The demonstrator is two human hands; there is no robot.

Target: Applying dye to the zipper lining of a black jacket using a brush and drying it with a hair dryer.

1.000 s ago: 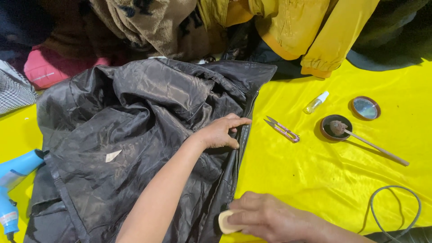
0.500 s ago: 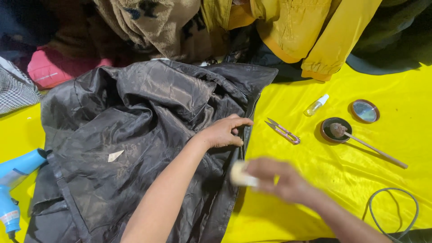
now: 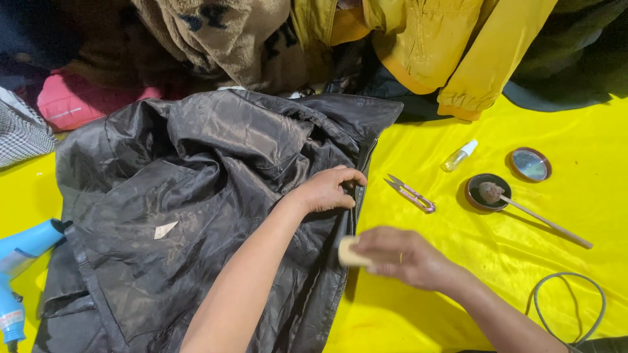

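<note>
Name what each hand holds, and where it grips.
Right hand pinches a small cream block by its end; left hand presses the black jacket beside its zipper.

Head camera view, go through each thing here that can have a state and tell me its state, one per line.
Black jacket: spread out, unzipped, lining up.
Left hand: pressing the jacket edge beside the zipper.
Right hand: fingers closed on a pale block.
Thread snips: lying unused, blades slightly apart.
Small round tin: open, brush in it.
Tin lid: off, lying alongside.
Dropper bottle: capped, on its side.

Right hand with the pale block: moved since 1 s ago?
Yes. The right hand with the pale block has moved up the zipper, away from the camera and closer to the thread snips.
</note>
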